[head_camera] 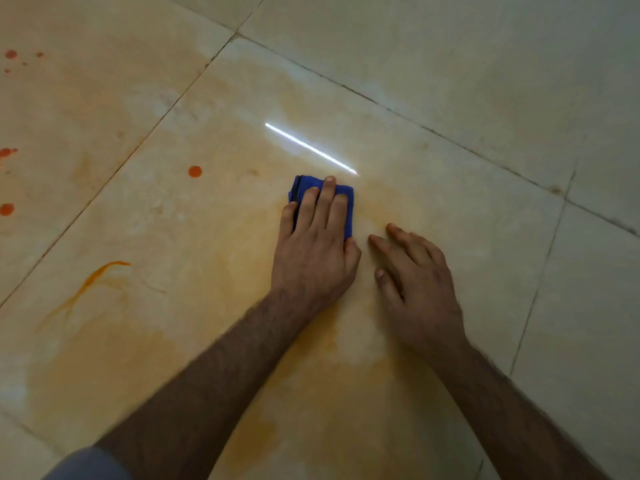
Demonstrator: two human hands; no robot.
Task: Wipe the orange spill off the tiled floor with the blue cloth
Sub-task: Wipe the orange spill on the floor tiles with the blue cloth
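Cloth point(304, 188), blue & folded small, sits under my left hand point(313, 251), fingers flat to press it into orange film point(322, 341) nearer me, while right hand point(415, 275) rests spread beside it, prob. for balance.

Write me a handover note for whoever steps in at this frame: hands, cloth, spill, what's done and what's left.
Left hand: flat on the folded blue cloth, fingers straight, pressing it to the tiled floor.
Right hand: empty, resting on the floor beside the cloth.
Done: the spill on the central tile is smeared to a thin orange film.
Left: that film, the orange streak at lower left, the round drop, and smaller drops along the left edge.
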